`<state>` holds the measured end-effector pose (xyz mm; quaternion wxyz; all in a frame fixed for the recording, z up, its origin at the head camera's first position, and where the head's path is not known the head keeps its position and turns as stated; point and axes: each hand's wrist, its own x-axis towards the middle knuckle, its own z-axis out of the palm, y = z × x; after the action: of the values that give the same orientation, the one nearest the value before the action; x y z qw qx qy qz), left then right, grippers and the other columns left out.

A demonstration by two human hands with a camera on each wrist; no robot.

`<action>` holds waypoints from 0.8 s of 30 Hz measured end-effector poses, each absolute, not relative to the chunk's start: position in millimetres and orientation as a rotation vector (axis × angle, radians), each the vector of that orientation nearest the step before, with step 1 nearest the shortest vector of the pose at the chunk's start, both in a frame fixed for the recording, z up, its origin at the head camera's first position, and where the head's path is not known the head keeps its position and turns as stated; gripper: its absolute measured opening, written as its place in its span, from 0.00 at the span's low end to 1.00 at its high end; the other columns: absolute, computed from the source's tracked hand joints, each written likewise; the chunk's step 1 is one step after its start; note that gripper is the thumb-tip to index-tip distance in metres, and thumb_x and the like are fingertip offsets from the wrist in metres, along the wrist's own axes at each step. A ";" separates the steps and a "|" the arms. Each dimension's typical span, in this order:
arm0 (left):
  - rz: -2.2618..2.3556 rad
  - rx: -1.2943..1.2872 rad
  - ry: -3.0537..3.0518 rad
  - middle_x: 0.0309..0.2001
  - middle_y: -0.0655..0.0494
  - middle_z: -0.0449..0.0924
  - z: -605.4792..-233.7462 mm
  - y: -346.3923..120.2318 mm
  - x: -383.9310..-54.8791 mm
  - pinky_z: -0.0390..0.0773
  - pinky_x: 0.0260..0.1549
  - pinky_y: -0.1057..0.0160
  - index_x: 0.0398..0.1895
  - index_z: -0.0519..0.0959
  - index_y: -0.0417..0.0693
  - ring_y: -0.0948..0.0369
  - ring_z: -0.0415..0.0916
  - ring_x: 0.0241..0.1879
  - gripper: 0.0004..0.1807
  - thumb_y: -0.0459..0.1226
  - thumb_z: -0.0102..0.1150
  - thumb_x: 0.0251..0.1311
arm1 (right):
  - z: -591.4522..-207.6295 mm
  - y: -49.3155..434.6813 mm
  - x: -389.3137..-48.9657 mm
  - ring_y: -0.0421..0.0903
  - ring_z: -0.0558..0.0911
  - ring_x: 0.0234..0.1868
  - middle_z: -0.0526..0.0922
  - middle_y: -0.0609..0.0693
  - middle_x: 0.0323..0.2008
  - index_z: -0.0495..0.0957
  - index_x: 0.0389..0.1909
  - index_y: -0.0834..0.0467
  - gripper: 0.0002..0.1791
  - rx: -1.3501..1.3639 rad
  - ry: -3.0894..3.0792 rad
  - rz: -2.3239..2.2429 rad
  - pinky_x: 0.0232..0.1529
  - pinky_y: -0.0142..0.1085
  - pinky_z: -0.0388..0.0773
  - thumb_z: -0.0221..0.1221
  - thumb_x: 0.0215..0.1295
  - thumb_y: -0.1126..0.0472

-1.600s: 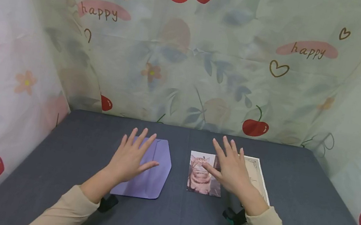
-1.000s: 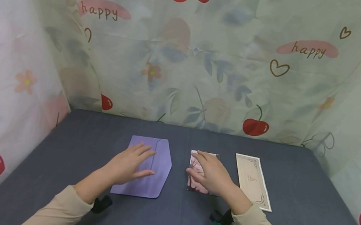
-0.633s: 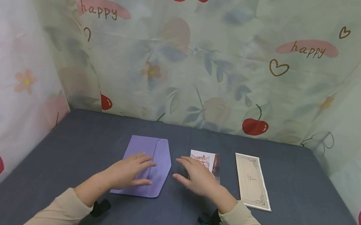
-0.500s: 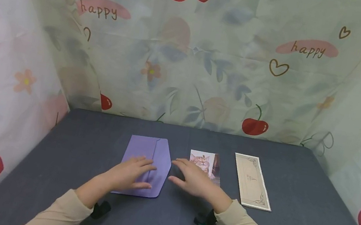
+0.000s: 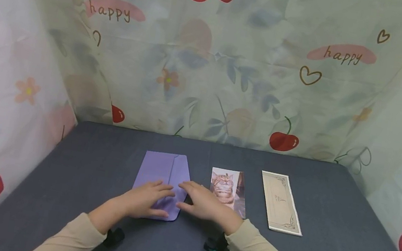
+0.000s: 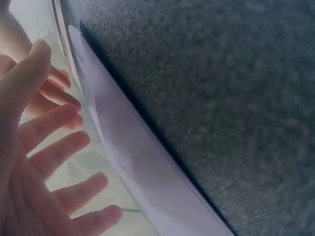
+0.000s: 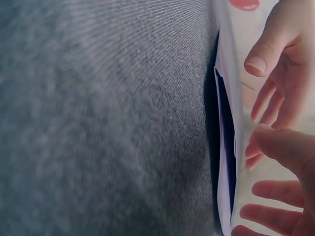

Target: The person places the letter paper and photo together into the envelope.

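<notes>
Two bare hands hover over a purple envelope at the lower center of the frame, fingers loosely spread and holding nothing.

Beyond the beige sleeves [image 5: 68,240] at the bottom edge, the left hand [image 5: 147,199] is above the envelope [image 5: 155,166], hiding its lower left; the right hand [image 5: 202,202], its thumb apart from its fingers, reaches over the right edge. The wrist views show both hands clear of the paper. In the right wrist view, the envelope's edge gapes on a dark gap; whether anything is inside cannot be told. Right of center lies a cat picture [image 5: 224,186], its lower left corner behind the right hand; farther right, a cream card [image 5: 280,202]. All rest on a dark table [image 5: 92,161] before a cherry-print cloth [image 5: 208,78].
</notes>
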<state>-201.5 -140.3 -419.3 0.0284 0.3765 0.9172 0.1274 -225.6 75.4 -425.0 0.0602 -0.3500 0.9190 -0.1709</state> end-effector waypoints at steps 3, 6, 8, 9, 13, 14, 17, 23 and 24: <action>0.391 1.136 2.812 0.63 0.41 0.69 -421.3 -140.0 -201.3 0.63 0.60 0.38 0.58 0.72 0.42 0.34 0.61 0.63 0.30 0.51 0.59 0.56 | -426.4 72.3 -226.4 0.55 0.67 0.66 0.68 0.60 0.65 0.65 0.64 0.62 0.32 -1.036 2.769 -0.501 0.64 0.52 0.64 0.55 0.64 0.48; 0.385 1.120 2.801 0.64 0.41 0.68 -423.3 -140.3 -201.4 0.62 0.59 0.37 0.59 0.71 0.43 0.34 0.60 0.64 0.31 0.51 0.59 0.56 | -427.2 69.8 -226.5 0.55 0.66 0.67 0.67 0.60 0.65 0.65 0.64 0.63 0.33 -1.021 2.766 -0.476 0.65 0.53 0.64 0.56 0.63 0.48; 0.381 1.107 2.794 0.64 0.42 0.67 -424.1 -140.8 -201.6 0.62 0.59 0.36 0.59 0.71 0.43 0.35 0.59 0.64 0.32 0.52 0.59 0.56 | -427.3 68.5 -226.5 0.54 0.66 0.67 0.67 0.60 0.65 0.64 0.64 0.63 0.33 -1.017 2.768 -0.457 0.65 0.52 0.64 0.56 0.63 0.47; 0.381 1.098 2.789 0.65 0.42 0.67 -424.0 -140.8 -201.5 0.62 0.59 0.36 0.60 0.70 0.43 0.35 0.59 0.65 0.32 0.52 0.59 0.56 | -427.5 67.9 -226.6 0.54 0.66 0.67 0.67 0.60 0.66 0.64 0.64 0.63 0.34 -1.014 2.769 -0.448 0.65 0.52 0.64 0.56 0.63 0.47; 0.375 1.075 2.778 0.66 0.43 0.66 -422.9 -140.6 -200.8 0.61 0.59 0.35 0.61 0.69 0.44 0.35 0.57 0.65 0.34 0.54 0.59 0.55 | -429.3 66.7 -226.7 0.54 0.67 0.67 0.67 0.61 0.65 0.65 0.63 0.64 0.34 -1.007 2.774 -0.416 0.64 0.53 0.64 0.57 0.63 0.47; 0.374 1.069 2.777 0.66 0.43 0.65 -422.8 -140.6 -200.6 0.61 0.59 0.35 0.61 0.69 0.44 0.35 0.57 0.66 0.35 0.54 0.59 0.55 | -429.7 66.5 -226.7 0.54 0.67 0.67 0.67 0.61 0.65 0.65 0.63 0.64 0.34 -1.003 2.774 -0.406 0.64 0.53 0.64 0.57 0.62 0.47; 0.370 1.048 2.772 0.67 0.44 0.65 -423.4 -140.7 -200.3 0.59 0.60 0.34 0.62 0.68 0.45 0.34 0.55 0.66 0.36 0.55 0.59 0.54 | -431.4 66.1 -226.5 0.55 0.67 0.67 0.67 0.61 0.65 0.65 0.63 0.64 0.35 -1.004 2.775 -0.385 0.64 0.53 0.64 0.57 0.62 0.46; 0.361 1.020 2.765 0.67 0.45 0.64 -424.2 -140.7 -199.9 0.57 0.60 0.33 0.63 0.69 0.47 0.34 0.53 0.67 0.37 0.57 0.59 0.53 | -432.0 64.6 -224.9 0.54 0.67 0.67 0.67 0.61 0.65 0.67 0.62 0.63 0.35 -0.995 2.776 -0.341 0.63 0.54 0.65 0.56 0.62 0.44; 0.354 1.020 2.766 0.67 0.45 0.64 -424.3 -140.6 -199.9 0.57 0.60 0.32 0.63 0.69 0.47 0.34 0.53 0.67 0.37 0.57 0.59 0.52 | -431.9 64.4 -224.9 0.54 0.67 0.67 0.67 0.61 0.65 0.67 0.62 0.63 0.35 -0.992 2.774 -0.336 0.63 0.54 0.65 0.56 0.62 0.44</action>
<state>-199.9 -140.6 -424.3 0.0861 0.3423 0.9281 0.1189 -224.9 64.4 -431.9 0.0881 -0.3332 0.9319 -0.1129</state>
